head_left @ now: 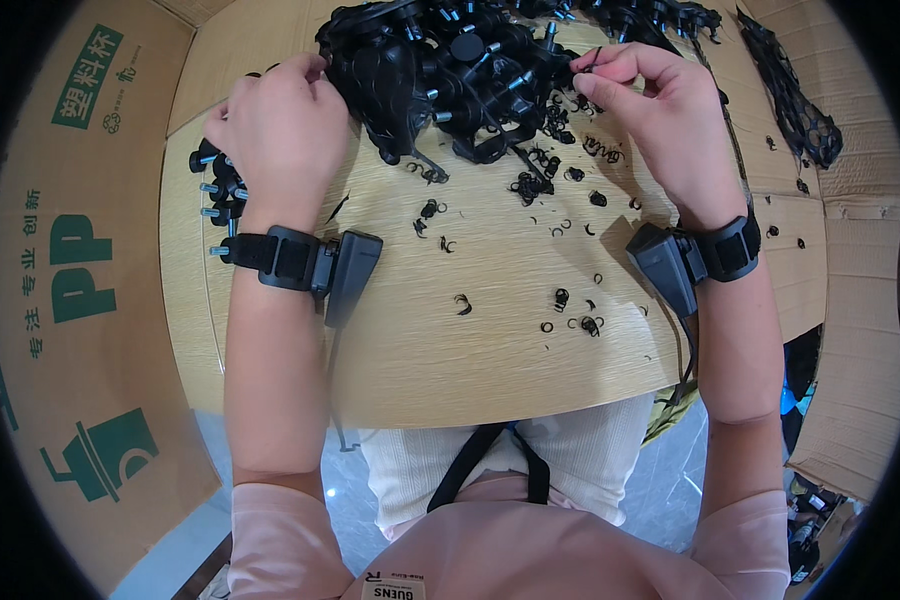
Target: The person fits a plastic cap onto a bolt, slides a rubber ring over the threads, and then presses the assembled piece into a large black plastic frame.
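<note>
My left hand (285, 135) is at the far left of the table, seen from the back with its fingers curled; the fingertips are hidden, and so is anything in them. Close beside it, black rubber feet with metal studs (225, 190) line the table's left side. My right hand (660, 125) pinches a thin black rubber scrap (592, 66) between thumb and forefinger, at the right side of the heap. That heap of black rubber-footed studs (460, 75), with thin bags of black film or rubber flash among them, fills the far middle between my hands.
Curly black trimmings (532, 186) and small ring scraps (590, 325) are scattered over the wood-grain tabletop (450, 370). A cardboard wall (120, 250) stands at the left. Farther right, a black netted strip (795, 100) lies on cardboard. Both wrists carry strapped-on dark devices (350, 275).
</note>
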Demonstrator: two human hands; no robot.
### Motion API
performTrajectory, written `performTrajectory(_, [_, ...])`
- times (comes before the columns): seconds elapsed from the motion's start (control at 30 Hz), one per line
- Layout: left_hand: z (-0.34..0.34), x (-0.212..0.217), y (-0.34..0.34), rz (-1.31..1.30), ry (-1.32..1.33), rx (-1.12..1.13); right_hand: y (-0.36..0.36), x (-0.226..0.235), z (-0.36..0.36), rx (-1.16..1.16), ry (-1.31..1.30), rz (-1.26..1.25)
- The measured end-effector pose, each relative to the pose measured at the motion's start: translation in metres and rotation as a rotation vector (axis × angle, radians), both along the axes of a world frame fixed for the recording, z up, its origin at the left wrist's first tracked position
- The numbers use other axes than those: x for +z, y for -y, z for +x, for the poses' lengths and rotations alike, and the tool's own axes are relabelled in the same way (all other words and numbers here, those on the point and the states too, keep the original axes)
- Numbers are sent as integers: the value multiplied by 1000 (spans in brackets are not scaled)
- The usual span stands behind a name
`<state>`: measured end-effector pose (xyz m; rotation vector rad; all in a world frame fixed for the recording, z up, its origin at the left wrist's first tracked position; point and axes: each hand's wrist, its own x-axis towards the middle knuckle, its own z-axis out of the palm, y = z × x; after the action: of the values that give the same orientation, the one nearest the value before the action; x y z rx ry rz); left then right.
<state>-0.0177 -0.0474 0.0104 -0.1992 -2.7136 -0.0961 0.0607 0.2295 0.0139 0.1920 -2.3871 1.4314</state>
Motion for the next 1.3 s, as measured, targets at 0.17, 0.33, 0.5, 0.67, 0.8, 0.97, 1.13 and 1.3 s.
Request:
performTrajectory(0.17, [-2,1,7,24,-144,26,-3,3,-1,-31,-48,-24])
performTrajectory(0.33, [-1,2,1,17,-122,13,-9,1,-1,-66,-75,155])
performTrajectory(0.5, [2,3,-3,116,-141,-30,-13,-4,-4,-241,5,313])
performTrajectory(0.67, [12,17,-15,407,-286,-483,2,-2,-2,-58,-5,194])
performTrajectory(0.8, [19,20,-29,295,-150,-977,22,-5,-2,72,-49,254])
performTrajectory(0.97, [25,1,-40,208,17,-889,28,-13,-6,30,-65,346])
performTrajectory(1.13, [22,-1,-37,156,49,-868,29,-11,-4,68,-37,306])
performTrajectory(1.3, [21,-2,-38,132,73,-840,23,0,2,-11,133,190])
